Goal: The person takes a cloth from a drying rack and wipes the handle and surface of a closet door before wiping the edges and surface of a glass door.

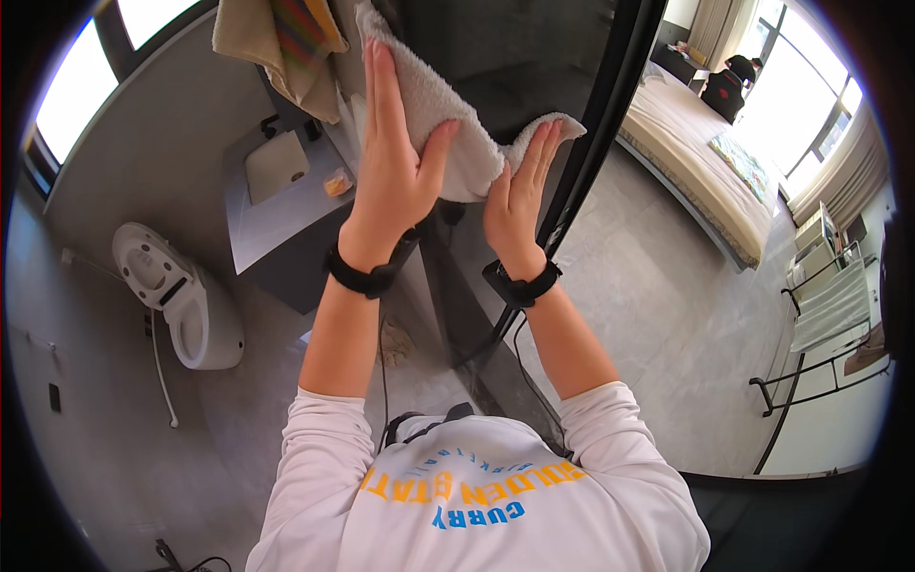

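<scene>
A white terry cloth (457, 157) lies against a dark glass panel (515, 48) in front of me. My left hand (396, 143) presses flat on its left part, fingers stretched upward and thumb spread to the right. On its right end rests my right hand (519, 200), with fingers straight and close together, beside the panel's black frame (605, 105). The cloth's lower edge sags between the two hands, and its top right corner curls outward past my right fingertips. Both palms are hidden. Each wrist wears a black band with a cable near it.
At left stand a white toilet (195, 310) with its lid raised and a grey washbasin counter (276, 224). Towels (286, 48) hang above the counter. Right of the frame are a bed (701, 143), a chair (724, 93) and a black metal rack (824, 315). A cloth lies on the floor.
</scene>
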A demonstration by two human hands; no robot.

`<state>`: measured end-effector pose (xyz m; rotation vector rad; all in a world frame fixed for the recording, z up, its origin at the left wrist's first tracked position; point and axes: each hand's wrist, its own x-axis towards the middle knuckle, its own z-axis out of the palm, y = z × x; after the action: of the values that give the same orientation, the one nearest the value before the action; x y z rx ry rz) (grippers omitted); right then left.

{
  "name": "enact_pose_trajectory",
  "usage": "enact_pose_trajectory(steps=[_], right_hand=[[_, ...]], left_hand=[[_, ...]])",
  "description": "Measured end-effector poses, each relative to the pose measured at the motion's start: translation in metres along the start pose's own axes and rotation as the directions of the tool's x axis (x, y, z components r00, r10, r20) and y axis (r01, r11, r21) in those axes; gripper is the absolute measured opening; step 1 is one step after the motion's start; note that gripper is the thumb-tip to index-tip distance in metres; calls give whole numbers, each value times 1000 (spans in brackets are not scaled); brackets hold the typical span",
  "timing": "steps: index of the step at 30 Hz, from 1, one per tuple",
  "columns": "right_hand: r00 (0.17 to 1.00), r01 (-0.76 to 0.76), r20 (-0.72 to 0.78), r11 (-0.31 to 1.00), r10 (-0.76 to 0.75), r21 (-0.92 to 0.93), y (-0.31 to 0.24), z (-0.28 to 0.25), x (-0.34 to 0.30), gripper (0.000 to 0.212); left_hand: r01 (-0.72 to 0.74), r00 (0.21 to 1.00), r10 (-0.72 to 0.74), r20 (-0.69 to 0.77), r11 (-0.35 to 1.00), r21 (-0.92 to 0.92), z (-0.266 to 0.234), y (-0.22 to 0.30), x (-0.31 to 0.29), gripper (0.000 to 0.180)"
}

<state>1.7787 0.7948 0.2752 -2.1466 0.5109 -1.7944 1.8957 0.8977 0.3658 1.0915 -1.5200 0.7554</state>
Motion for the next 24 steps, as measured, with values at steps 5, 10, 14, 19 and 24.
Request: enact_pose_trajectory(steps=[5, 10, 14, 19, 24], right_hand=[[999, 18, 28, 998, -20, 60, -3, -6, 6, 68], [998, 57, 17, 998, -57, 5, 13, -9, -3, 67], [999, -26, -39, 1000, 27, 13, 22, -4, -19, 68], [990, -128, -55, 992, 128, -3, 39, -6, -34, 69], [978, -201, -43, 978, 203, 59, 34, -10, -16, 68]], left_hand=[[-150, 987, 158, -43, 977, 152, -1, 2, 20, 56], [-159, 987, 148, 68, 968, 193, 1, 12, -9, 47], [-123, 973, 65, 223, 959, 257, 5, 17, -69, 46], [-51, 975, 1, 224, 974, 219, 21, 21, -133, 56], [92, 992, -100, 76, 991, 100, 30, 20, -144, 70]])
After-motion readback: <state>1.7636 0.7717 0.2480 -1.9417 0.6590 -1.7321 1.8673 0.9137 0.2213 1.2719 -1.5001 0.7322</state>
